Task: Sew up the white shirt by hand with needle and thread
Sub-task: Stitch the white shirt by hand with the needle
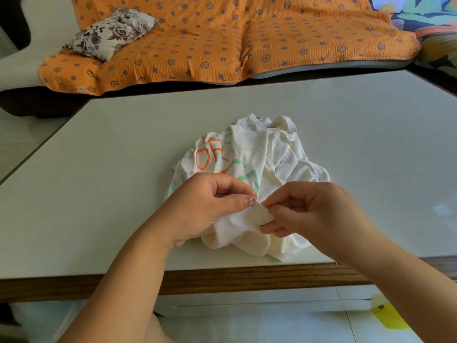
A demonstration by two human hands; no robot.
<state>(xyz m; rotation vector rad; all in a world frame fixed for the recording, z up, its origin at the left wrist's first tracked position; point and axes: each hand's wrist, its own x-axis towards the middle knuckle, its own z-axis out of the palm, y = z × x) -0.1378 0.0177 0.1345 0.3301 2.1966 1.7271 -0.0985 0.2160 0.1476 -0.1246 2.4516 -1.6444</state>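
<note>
The white shirt [259,154], printed with orange and green letters, lies crumpled near the front edge of the white table [123,157]. My left hand [205,206] grips a raised fold of the shirt between thumb and curled fingers. My right hand [306,209] pinches the same fold from the right, its thumb and forefinger meeting just beside my left thumb. The two hands almost touch at the fold. No needle or thread shows clearly between the fingers; they are too small to make out.
The table has a brown wooden front edge [247,278]. Behind it stands a sofa with an orange patterned cover [247,38] and a floral cushion [111,33]. A yellow patch [388,315] lies on the floor at the lower right.
</note>
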